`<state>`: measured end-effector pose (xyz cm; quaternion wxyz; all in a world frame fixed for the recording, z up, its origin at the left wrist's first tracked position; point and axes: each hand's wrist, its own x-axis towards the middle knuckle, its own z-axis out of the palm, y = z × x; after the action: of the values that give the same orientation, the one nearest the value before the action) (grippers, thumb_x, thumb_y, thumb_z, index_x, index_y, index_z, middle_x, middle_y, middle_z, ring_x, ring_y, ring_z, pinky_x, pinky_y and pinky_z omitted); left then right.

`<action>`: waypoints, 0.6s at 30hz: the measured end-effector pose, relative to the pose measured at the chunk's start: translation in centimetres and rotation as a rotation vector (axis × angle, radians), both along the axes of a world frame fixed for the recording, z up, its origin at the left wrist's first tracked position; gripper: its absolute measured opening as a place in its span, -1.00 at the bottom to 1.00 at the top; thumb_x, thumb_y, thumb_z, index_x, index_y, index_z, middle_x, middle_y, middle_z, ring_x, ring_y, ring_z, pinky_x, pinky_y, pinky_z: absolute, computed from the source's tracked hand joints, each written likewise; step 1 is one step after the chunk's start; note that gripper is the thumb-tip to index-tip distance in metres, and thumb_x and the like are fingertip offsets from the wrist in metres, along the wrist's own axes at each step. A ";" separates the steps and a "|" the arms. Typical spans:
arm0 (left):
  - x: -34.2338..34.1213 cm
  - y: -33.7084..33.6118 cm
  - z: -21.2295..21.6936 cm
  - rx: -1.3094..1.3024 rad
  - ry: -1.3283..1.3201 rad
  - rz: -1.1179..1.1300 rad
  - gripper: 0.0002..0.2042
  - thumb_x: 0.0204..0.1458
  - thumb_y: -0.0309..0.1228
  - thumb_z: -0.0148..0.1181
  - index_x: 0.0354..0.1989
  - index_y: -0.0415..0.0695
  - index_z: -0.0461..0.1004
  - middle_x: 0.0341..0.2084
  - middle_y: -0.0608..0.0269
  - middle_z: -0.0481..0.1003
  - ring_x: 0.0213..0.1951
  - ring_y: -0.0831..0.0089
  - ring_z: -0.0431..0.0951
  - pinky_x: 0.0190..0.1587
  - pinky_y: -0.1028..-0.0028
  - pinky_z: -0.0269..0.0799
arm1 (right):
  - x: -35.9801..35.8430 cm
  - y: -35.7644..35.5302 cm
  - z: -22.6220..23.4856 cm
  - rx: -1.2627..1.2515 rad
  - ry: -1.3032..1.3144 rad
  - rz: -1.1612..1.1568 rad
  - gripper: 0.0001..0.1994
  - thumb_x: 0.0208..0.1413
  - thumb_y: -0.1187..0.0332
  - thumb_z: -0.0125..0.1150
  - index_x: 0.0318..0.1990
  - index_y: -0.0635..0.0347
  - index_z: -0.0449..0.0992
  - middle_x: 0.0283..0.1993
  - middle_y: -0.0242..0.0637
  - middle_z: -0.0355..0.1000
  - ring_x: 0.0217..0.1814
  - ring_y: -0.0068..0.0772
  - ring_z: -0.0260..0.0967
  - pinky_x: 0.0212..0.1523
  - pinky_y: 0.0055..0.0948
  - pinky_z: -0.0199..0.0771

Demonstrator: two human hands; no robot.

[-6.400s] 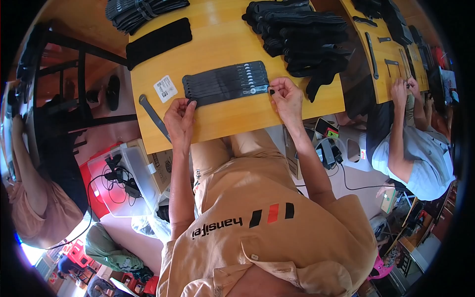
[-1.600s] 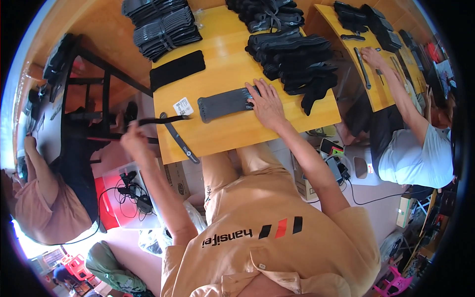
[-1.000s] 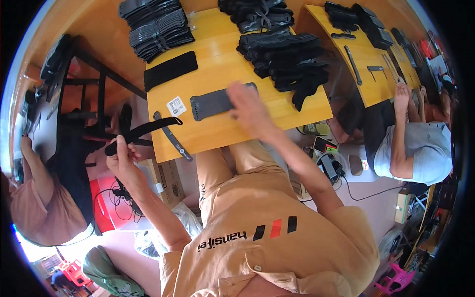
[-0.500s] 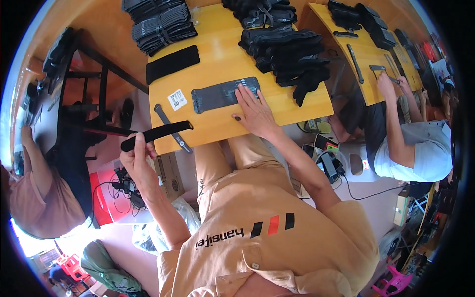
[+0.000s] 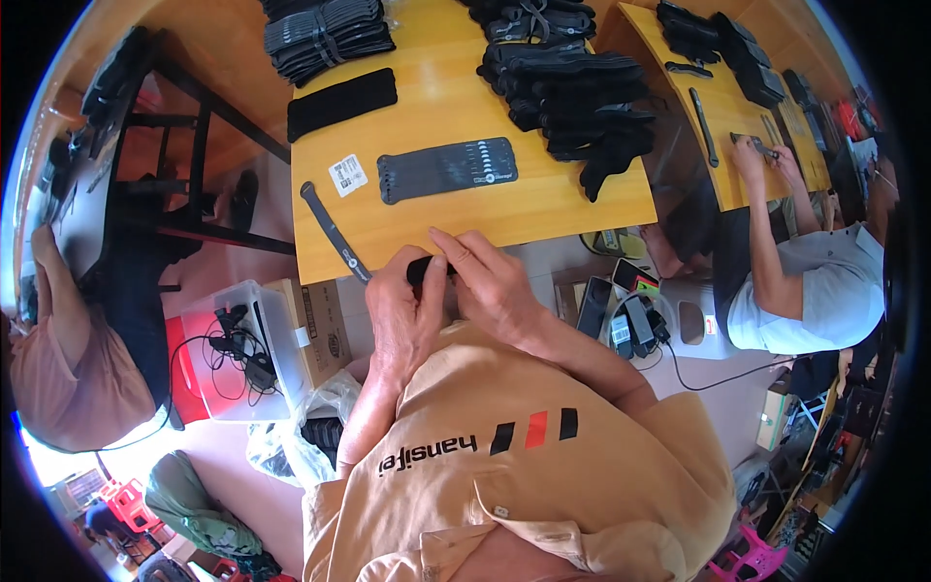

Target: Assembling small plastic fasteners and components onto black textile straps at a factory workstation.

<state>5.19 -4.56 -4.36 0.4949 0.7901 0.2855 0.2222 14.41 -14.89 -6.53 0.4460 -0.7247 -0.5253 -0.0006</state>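
Both hands meet just off the table's front edge. My left hand is closed round a folded black strap, of which only a short piece shows. My right hand pinches at the same strap from the other side, its fingers hiding most of it. Beyond them a flat row of dark grey straps lies side by side on the yellow table. A single grey strap with a slotted end lies to the left, reaching the edge by my left hand. A white label sheet sits between them.
A flat black strip, bundled grey straps and a heap of black straps lie farther back. Right, another person works at a second table. Left, a clear bin holds cables, beside a cardboard box.
My left hand has brought the black strap from the left to in front of my body. My right hand has left the row of grey straps and come to it.
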 end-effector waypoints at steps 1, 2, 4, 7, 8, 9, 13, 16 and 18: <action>-0.1 0.0 0.2 -0.096 -0.035 -0.090 -0.81 0.01 -0.37 0.13 -0.41 -0.29 0.41 -0.68 0.19 0.37 -0.62 0.46 0.31 -0.52 0.49 0.25 | 0.1 0.1 0.0 0.067 0.033 -0.013 -0.52 -0.18 0.64 0.15 0.01 0.30 0.36 -0.29 -0.16 0.29 -0.27 -0.15 0.35 -0.30 -0.38 0.43; -0.2 0.1 0.3 -0.192 -0.069 -0.179 -0.78 0.01 -0.35 0.14 -0.34 -0.29 0.42 -0.60 0.16 0.41 -0.58 0.46 0.35 -0.48 0.48 0.28 | 0.3 0.0 -0.2 0.065 0.035 -0.014 -0.52 -0.18 0.64 0.15 0.01 0.30 0.36 -0.29 -0.16 0.29 -0.27 -0.15 0.35 -0.30 -0.38 0.43; -0.5 0.9 -0.8 -0.177 -0.055 -0.227 -0.68 0.00 -0.31 0.14 -0.15 -0.29 0.38 -0.39 0.08 0.45 -0.41 0.43 0.44 -0.31 0.46 0.34 | 0.7 -0.5 -0.8 0.062 0.265 0.018 -0.60 -0.11 0.67 0.10 -0.02 0.31 0.41 -0.25 -0.19 0.28 -0.29 -0.27 0.37 -0.34 -0.48 0.44; -0.2 1.3 -2.1 0.040 -0.233 -0.133 -0.58 -0.02 -0.25 0.21 -0.08 -0.30 0.34 -0.28 0.09 0.45 -0.29 0.41 0.46 -0.17 0.45 0.35 | 1.4 -0.7 -0.5 0.129 0.727 0.110 -0.70 0.04 0.61 0.02 -0.03 0.31 0.42 -0.18 -0.29 0.26 -0.28 -0.47 0.37 -0.36 -0.61 0.45; -0.4 1.2 -2.5 -0.367 -0.227 -0.258 -0.57 -0.01 -0.26 0.22 -0.06 -0.31 0.32 -0.26 0.12 0.45 -0.26 0.43 0.46 -0.14 0.46 0.35 | 1.3 -0.7 -0.7 0.126 0.731 0.115 -0.70 0.04 0.61 0.02 -0.03 0.31 0.42 -0.18 -0.29 0.26 -0.28 -0.47 0.37 -0.36 -0.61 0.45; -0.6 1.1 -2.9 -0.776 -0.216 -0.378 -0.55 -0.01 -0.27 0.23 -0.03 -0.31 0.30 -0.25 0.15 0.45 -0.23 0.45 0.46 -0.10 0.47 0.34 | 1.2 -0.7 -0.9 0.180 0.969 0.097 -0.72 0.11 0.53 -0.05 -0.01 0.34 0.40 -0.21 -0.33 0.29 -0.27 -0.53 0.35 -0.29 -0.59 0.43; -1.4 2.1 -4.1 -0.836 0.098 -0.502 -0.77 0.08 -0.47 0.11 -0.12 -0.29 0.37 -0.38 0.31 0.46 -0.31 0.64 0.44 -0.21 0.61 0.37 | 2.3 -1.4 -2.4 0.248 1.251 0.075 -0.70 0.24 0.36 -0.11 0.03 0.34 0.36 -0.21 -0.35 0.34 -0.26 -0.64 0.35 -0.29 -0.61 0.44; -2.1 2.9 -5.0 -0.835 0.118 -0.521 -0.82 0.09 -0.47 0.10 -0.16 -0.27 0.39 -0.45 0.36 0.44 -0.39 0.69 0.42 -0.27 0.66 0.36 | 2.6 -1.6 -2.4 0.263 1.288 0.011 -0.76 0.21 0.39 -0.04 -0.06 0.32 0.44 -0.19 -0.41 0.30 -0.30 -0.66 0.33 -0.38 -0.66 0.46; -2.1 3.3 -4.9 -0.815 0.142 -0.481 -0.84 0.09 -0.48 0.10 -0.19 -0.26 0.41 -0.47 0.37 0.44 -0.42 0.70 0.41 -0.32 0.67 0.36 | 2.9 -1.7 -2.8 0.284 1.218 -0.074 -0.78 0.19 0.38 -0.01 -0.12 0.29 0.47 -0.21 -0.37 0.41 -0.33 -0.67 0.33 -0.45 -0.68 0.42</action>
<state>3.08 -1.24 -9.30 0.7810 0.5886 0.1916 -0.0830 17.27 -16.59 -9.30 0.7570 -0.5463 -0.1465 0.3273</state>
